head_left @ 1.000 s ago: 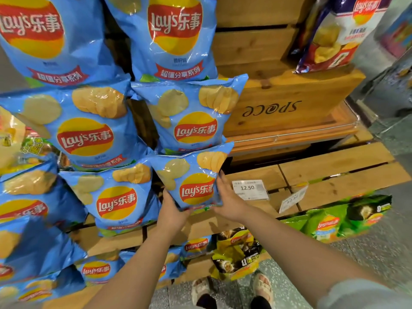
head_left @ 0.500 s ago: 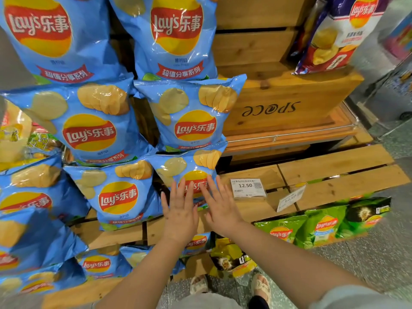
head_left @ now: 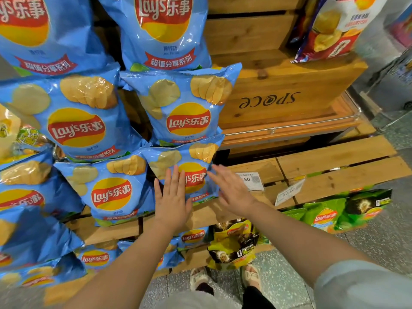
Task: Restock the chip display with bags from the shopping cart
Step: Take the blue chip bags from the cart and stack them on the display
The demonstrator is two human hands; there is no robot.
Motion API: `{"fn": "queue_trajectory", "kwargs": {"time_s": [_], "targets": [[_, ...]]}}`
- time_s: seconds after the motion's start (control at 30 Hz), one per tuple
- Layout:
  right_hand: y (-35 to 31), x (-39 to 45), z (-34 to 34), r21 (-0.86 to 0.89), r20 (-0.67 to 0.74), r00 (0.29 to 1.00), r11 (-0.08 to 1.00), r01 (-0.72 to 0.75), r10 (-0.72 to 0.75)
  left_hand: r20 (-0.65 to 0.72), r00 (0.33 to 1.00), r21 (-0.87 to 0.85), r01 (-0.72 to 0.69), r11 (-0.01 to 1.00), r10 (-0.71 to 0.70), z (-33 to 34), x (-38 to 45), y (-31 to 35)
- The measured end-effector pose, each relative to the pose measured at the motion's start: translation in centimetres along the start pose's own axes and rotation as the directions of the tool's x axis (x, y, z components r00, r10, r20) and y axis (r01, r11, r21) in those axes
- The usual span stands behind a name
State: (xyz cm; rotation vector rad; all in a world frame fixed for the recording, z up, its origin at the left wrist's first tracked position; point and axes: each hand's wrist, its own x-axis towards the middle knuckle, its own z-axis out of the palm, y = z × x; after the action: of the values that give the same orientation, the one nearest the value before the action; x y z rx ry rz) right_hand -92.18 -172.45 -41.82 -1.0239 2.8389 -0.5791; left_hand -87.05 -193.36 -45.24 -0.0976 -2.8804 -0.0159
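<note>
Two flat hands, left (head_left: pixel 172 200) and right (head_left: pixel 231 190) (fingers straight), press one blue bag (head_left: pixel 196 159).

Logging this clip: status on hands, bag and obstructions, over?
Left hand open, flat on small blue chip bag. Right hand open, fingertips at bag's right edge. Bag upright on wooden shelf. Nothing in the way.

Both arms are stretched toward twelve o'clock. The left hand (head_left: pixel 172 201) is held flat, fingers straight. The right hand (head_left: pixel 231 190) is spread, blurred.
</note>
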Motion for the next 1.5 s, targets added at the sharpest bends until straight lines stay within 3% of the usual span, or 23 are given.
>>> {"fn": "queue_trajectory", "kwargs": {"time_s": [0.1,0.2,0.3,0.5,0.73,1.03,1.17,1.27,1.37,1.5], "targets": [[3.3,-0.7,-0.9,-0.054,-0.045,0.984,0.983,-0.176,0.174,-0.061,0.993,-0.073,-0.104,0.992,0.1,-0.6,0.0,2.1],[6.2,-0.3,-1.4,-0.143,0.093,0.947,0.945,-0.294,0.308,-0.082,0.985,-0.088,-0.161,0.983,0.154,-0.9,0.6,4.2],[8.7,0.3,-1.2,-0.214,0.26,0.861,0.896,-0.39,0.437,-0.062,0.991,-0.071,-0.125,0.99,0.121,-1.4,1.5,5.7],[11.7,1.5,-0.5,-0.2,0.468,0.763,0.895,-0.4,0.446,-0.017,1.0,-0.024,0.013,1.0,-0.014,-2.1,2.9,7.5],[12.4,1.5,-0.5,-0.158,0.575,0.743,0.938,-0.308,0.341,0.089,0.988,0.022,0.127,0.992,-0.129,-2.4,1.7,9.3],[9.6,-1.7,-1.1,-0.273,0.47,0.839,0.949,-0.157,0.274,0.343,0.914,-0.032,0.24,0.97,-0.215,-5.5,1.8,10.3],[8.5,-2.4,-1.7,-0.315,0.517,0.789,0.931,-0.187,0.333,0.322,0.903,-0.073,0.325,0.943,-0.286,-7.4,1.8,10.8],[7.7,-2.3,-2.6,-0.326,0.536,0.757,0.919,-0.222,0.373,0.432,0.841,-0.054,0.384,0.922,-0.325,-9.1,1.4,11.2],[6.4,-2.3,-3.8,-0.239,0.454,0.792,0.912,-0.333,0.408,0.418,0.853,-0.101,0.385,0.917,-0.312,-10.7,0.9,10.8],[1.8,-2.0,-6.4,0.015,0.249,0.88,0.907,-0.421,0.404,0.408,0.871,-0.148,0.358,0.922,-0.273,-12.9,0.7,9.1]]}}
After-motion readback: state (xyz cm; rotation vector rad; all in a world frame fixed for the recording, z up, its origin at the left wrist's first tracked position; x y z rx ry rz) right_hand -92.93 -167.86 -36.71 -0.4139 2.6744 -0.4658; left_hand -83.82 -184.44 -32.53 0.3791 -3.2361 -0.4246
